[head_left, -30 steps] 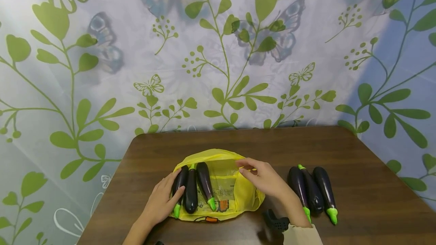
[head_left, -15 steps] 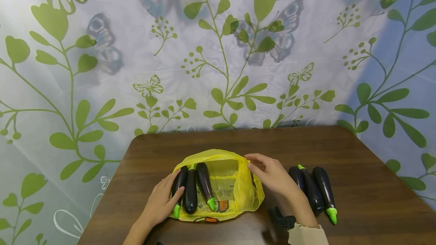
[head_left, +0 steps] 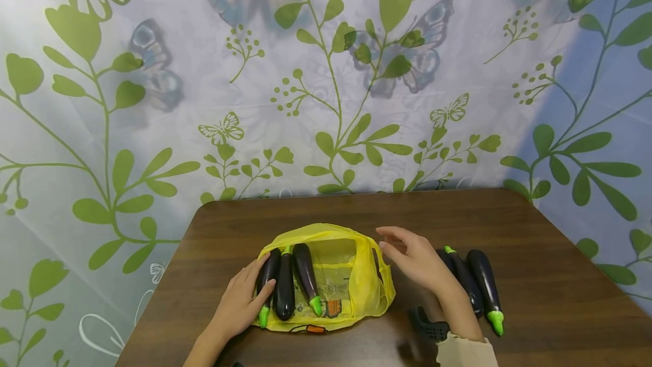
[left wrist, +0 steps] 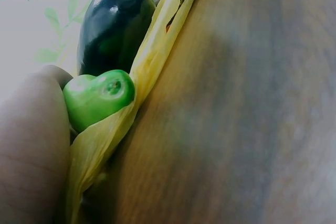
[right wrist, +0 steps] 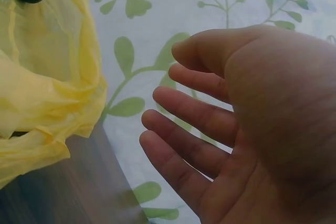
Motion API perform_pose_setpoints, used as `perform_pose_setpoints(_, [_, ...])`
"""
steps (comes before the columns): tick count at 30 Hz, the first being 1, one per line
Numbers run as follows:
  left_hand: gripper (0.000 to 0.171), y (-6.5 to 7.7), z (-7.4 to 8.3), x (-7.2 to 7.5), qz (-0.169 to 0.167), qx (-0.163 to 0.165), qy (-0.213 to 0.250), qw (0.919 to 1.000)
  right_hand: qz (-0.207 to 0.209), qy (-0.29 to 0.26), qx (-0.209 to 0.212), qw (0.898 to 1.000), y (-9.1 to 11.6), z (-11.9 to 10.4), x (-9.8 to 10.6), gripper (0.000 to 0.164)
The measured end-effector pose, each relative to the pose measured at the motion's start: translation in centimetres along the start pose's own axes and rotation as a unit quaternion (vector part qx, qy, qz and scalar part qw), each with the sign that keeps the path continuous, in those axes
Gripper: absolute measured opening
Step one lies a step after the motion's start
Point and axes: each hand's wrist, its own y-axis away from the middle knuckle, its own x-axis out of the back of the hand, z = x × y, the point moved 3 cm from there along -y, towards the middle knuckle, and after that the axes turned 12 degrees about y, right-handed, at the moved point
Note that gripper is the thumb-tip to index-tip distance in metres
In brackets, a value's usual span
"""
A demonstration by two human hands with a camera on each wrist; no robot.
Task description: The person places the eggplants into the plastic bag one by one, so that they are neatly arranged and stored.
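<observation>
Head view shows a yellow bag [head_left: 374, 293] on the brown table [head_left: 550, 287], its mouth wide, with three eggplants [head_left: 284, 290] in its left part. The left hand [head_left: 239, 302] lies at the bag's left edge, thumb over the first eggplant [head_left: 270, 268]; I cannot tell if it grips anything or only rests there. The right hand [head_left: 415, 259] holds nothing, its fingers spread and a bit bent, just beside the bag's right edge and not touching it. Three more eggplants lie on the table to the right of the right hand, but its fingers point left, to the bag. So they sit past its wrist, and it is much nearer to them than the left hand is. Their long way runs from the near side to the far side, far ends leaning a bit left. The right eggplant [head_left: 484, 279] has its green end near, the middle eggplant [head_left: 466, 277] has its green end far, and the right arm [head_left: 453, 310] hides most of the left eggplant [head_left: 445, 258]
</observation>
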Motion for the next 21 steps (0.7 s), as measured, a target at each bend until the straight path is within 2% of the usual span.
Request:
perform_pose_setpoints(6, [0.063, 0.0, 0.2, 0.1, 0.0, -0.002, 0.002, 1.0, 0.015, 0.024, 0.011, 1.0, 0.1, 0.6, 0.4, 0.041])
perform_pose_setpoints(21, [0.063, 0.1, 0.5, 0.1, -0.003, -0.001, 0.002, 1.0, 0.017, 0.045, -0.016, 0.999, 0.7, 1.6, 1.4, 0.044])
